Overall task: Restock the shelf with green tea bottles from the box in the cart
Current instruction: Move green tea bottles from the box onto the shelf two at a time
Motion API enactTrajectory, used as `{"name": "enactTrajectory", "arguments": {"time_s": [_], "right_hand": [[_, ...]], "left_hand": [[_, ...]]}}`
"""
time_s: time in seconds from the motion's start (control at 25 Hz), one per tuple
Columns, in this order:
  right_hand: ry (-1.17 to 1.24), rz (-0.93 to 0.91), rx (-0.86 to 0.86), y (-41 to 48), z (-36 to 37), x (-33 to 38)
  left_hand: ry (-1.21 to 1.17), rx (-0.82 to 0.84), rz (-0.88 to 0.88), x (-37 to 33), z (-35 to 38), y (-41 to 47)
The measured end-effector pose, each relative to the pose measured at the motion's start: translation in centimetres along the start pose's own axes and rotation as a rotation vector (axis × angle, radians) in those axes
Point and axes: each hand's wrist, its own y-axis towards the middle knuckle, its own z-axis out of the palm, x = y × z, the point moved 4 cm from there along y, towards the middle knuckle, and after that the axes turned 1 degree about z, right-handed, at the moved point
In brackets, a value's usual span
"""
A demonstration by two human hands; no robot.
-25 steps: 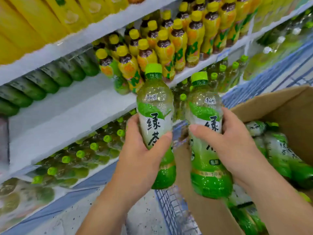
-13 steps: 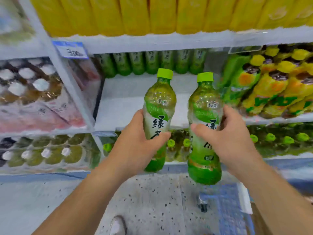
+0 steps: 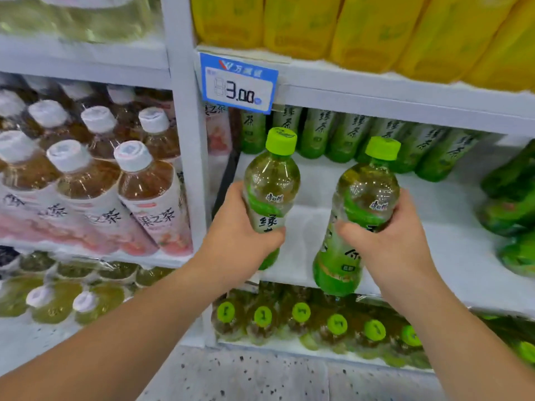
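Abreast, left hand (image 3: 234, 238) grips the left bottle (image 3: 272, 180) and right hand (image 3: 396, 247) the right bottle (image 3: 364, 192), fingers (image 3: 406, 206) curled round them.

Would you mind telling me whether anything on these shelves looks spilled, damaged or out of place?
Nothing looks spilled or damaged. The left bottle and right bottle, gripped by the left hand and right hand, are capped and intact. Only the green tea shelf stands out: just a back row of bottles on it.

Your left hand (image 3: 234, 235) and right hand (image 3: 396, 244) partly hide the green tea bottles (image 3: 272, 180); the yellow bottles (image 3: 362, 24) run off the top edge.
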Motion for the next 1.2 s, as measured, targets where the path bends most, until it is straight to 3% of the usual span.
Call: {"name": "enactTrajectory", "arguments": {"time_s": [0.28,0.48,0.64,0.72,0.96,1.2], "right_hand": [[0.023,-0.156,0.029,2.1,1.3,-1.0],[0.038,-0.111,0.103,2.1,0.3,-2.6],[-0.097,0.037,0.227,-0.1,-0.2,-5.4],[-0.135,0.056,0.199,-1.0,-0.3,-6.5],[-0.24,-0.051,0.17,1.6,2.4,-6.6],[-0.119,-0.129,0.125,7.1,7.2,-7.2]], "left_hand": [[-0.154,-0.107,0.153,1.1,2.0,2.9],[-0.179,-0.086,0.151,1.7,2.2,2.6],[0.02,-0.091,0.064,3.2,1.8,1.8],[0.123,-0.13,0.046,4.4,1.9,1.4],[0.22,-0.197,0.142,4.9,2.2,2.2],[0.271,-0.32,0.045,4.9,1.9,7.7]]}}
